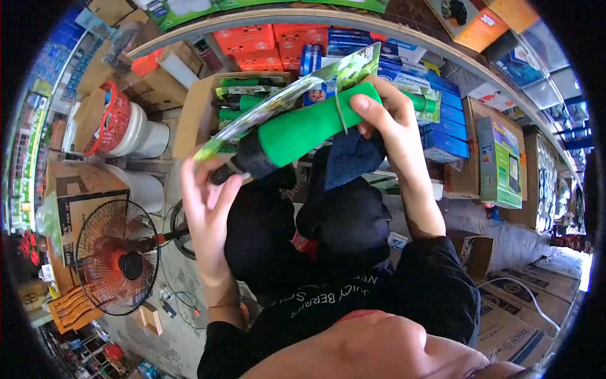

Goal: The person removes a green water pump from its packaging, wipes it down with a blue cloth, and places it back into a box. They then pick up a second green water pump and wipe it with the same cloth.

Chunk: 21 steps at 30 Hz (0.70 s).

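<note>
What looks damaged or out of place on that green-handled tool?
Nothing looks damaged. The green-handled tool sits tied by a strap to its printed backing card, held tilted between the left hand and right hand.

This is a shop or its stockroom. Cardboard boxes (pixel 151 85) stand open and stacked, shelves hold rows of red packets (pixel 252 41) and blue packets (pixel 445 123), boxed goods (pixel 499 161) line one wall, and an orange fan (pixel 117 256) stands on the concrete floor (pixel 180 284).

A bright green handle (pixel 309 126) with black tip; beside it a dark blue cloth (pixel 350 161), behind it orange-red boxes (pixel 252 41).
</note>
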Motion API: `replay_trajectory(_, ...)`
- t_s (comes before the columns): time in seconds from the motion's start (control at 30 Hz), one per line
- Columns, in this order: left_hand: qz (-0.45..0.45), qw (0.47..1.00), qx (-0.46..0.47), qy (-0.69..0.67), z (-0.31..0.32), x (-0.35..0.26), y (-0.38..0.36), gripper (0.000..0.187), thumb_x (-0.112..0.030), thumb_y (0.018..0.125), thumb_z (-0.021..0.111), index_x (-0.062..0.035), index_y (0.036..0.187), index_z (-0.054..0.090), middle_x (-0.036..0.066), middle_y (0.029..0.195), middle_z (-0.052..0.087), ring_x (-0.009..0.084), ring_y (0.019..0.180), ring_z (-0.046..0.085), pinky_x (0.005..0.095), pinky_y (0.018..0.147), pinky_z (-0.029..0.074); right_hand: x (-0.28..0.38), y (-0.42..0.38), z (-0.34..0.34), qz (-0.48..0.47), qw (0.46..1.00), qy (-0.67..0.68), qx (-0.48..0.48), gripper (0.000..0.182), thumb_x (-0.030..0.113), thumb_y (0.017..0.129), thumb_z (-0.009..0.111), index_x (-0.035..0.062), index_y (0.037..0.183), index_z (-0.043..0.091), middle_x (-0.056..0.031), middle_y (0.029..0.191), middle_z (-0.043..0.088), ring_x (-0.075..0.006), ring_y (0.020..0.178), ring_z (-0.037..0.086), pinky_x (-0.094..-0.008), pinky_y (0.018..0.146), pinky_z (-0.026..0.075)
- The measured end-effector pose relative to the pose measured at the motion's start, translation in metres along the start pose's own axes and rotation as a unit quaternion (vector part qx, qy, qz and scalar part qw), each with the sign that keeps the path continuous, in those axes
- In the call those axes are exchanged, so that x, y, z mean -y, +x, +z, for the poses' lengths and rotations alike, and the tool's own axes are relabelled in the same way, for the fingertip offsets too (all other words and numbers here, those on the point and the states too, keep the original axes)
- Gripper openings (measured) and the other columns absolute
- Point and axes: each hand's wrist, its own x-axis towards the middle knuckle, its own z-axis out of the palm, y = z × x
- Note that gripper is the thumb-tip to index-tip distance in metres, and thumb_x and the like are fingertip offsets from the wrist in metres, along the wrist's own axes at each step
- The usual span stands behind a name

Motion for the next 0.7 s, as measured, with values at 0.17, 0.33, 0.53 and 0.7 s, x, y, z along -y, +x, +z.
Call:
replay_trajectory(0.17, -0.041, 0.974, 0.211, 0.074, 0.007, 0.020, 0.052, 0.051, -0.003, 0.086, 0.064, -0.0043, 0.126, 0.032, 0.013, 0.105, 0.058, 0.0193, 0.088, 0.064, 0.0246, 0.073, 0.049, -0.031, -0.017, -0.045, 0.088, 0.992, -0.068, -0.056, 0.043, 0.045, 0.088, 0.060, 0.0035, 0.077, 0.060, 0.0040, 0.055, 0.044, -0.0045, 0.049, 0.040, -0.0215, 0.046, 0.028)
replay_trajectory(0.33, -0.091, 0.937, 0.334, 0.050, 0.052, 0.034, 0.084, 0.041, -0.004, 0.090, 0.060, -0.0074, 0.119, 0.031, 0.014, 0.098, 0.060, 0.0193, 0.086, 0.065, 0.0272, 0.073, 0.052, -0.038, -0.049, -0.091, 0.161, 0.979, -0.081, -0.092, 0.047, 0.044, 0.094, 0.050, 0.0032, 0.072, 0.057, 0.0016, 0.054, 0.047, -0.0054, 0.047, 0.042, -0.0222, 0.044, 0.030)
replay_trajectory(0.53, -0.110, 0.872, 0.474, 0.053, 0.106, 0.070, 0.093, 0.020, -0.006, 0.090, 0.059, -0.0031, 0.101, 0.042, 0.006, 0.092, 0.056, 0.0139, 0.085, 0.062, 0.0265, 0.074, 0.050, -0.066, -0.080, -0.136, 0.190, 0.966, -0.075, -0.159, 0.046, 0.044, 0.095, 0.047, 0.0043, 0.075, 0.057, -0.0007, 0.055, 0.050, -0.0071, 0.047, 0.044, -0.0231, 0.045, 0.031)
replay_trajectory(0.7, -0.046, 0.841, 0.517, 0.152, 0.121, 0.094, 0.086, 0.026, -0.010, 0.089, 0.061, -0.0023, 0.111, 0.050, 0.006, 0.102, 0.060, 0.0124, 0.097, 0.059, 0.0290, 0.086, 0.048, -0.113, -0.102, -0.147, 0.280, 0.920, -0.013, -0.275, 0.045, 0.050, 0.087, 0.055, 0.0069, 0.076, 0.058, -0.0013, 0.057, 0.051, -0.0083, 0.046, 0.041, -0.0221, 0.046, 0.029)
